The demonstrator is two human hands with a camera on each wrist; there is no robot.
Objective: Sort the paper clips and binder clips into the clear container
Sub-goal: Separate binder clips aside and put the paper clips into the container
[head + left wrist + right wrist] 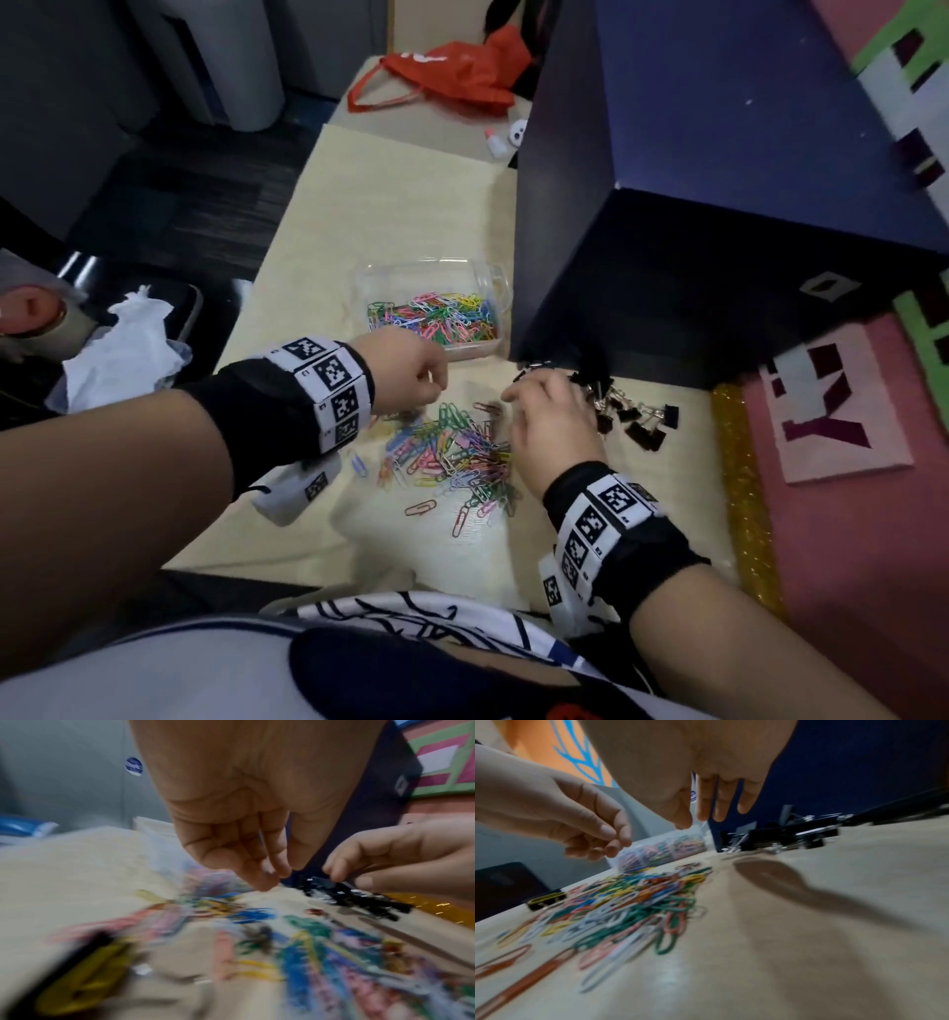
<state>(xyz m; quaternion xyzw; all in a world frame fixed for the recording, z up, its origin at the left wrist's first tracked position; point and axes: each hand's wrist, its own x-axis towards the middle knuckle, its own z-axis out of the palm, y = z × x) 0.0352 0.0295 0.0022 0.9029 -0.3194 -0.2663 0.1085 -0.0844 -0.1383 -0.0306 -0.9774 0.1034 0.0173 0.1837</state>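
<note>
A clear container [390,277] at the table's middle holds coloured paper clips. Nearer me lies a loose pile of coloured paper clips [452,452] [628,902]. Black binder clips [637,421] [782,837] are heaped to its right. My left hand [429,385] [282,874] hovers over the pile's far left edge, fingers loosely curled downward, and I see nothing in them. My right hand [518,395] [693,821] hangs between the pile and the binder clips, fingers relaxed and empty. In the left wrist view its fingertips [334,876] are just at the binder clips [359,900].
A tall dark blue box [693,231] stands directly behind the binder clips and beside the container. A gold glitter strip [744,488] and pink mat border the table's right. A red bag [452,72] lies far back, and crumpled white tissue [128,349] lies off the left edge.
</note>
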